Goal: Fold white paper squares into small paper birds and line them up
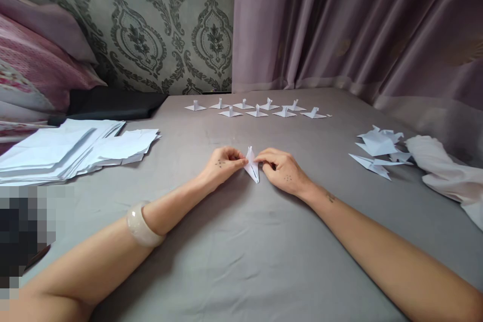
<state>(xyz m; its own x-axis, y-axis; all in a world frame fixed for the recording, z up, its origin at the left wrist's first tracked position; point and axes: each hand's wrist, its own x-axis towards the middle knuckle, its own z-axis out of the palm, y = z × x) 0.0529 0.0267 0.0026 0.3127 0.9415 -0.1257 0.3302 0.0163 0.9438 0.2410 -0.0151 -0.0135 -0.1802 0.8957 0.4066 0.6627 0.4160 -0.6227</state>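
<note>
Between my two hands stands a small folded white paper crane (pixel 252 167), its narrow tip pointing toward me. My left hand (pixel 225 162) pinches its left side between thumb and fingers. On the other side, my right hand (pixel 283 168) has its thumb and forefinger closed at the paper's right edge, the other fingers curled in. Beyond them, several finished paper cranes (pixel 257 111) sit in two rows near the far edge of the grey cloth surface (pixel 241 251).
Stacked white paper sheets (pixel 49 148) lie at the left, by a black folded item (pixel 113 104). More folded white paper pieces (pixel 379 148) are heaped at the right, beside a crumpled pale cloth (pixel 445 168). A purple curtain (pixel 271 25) hangs behind.
</note>
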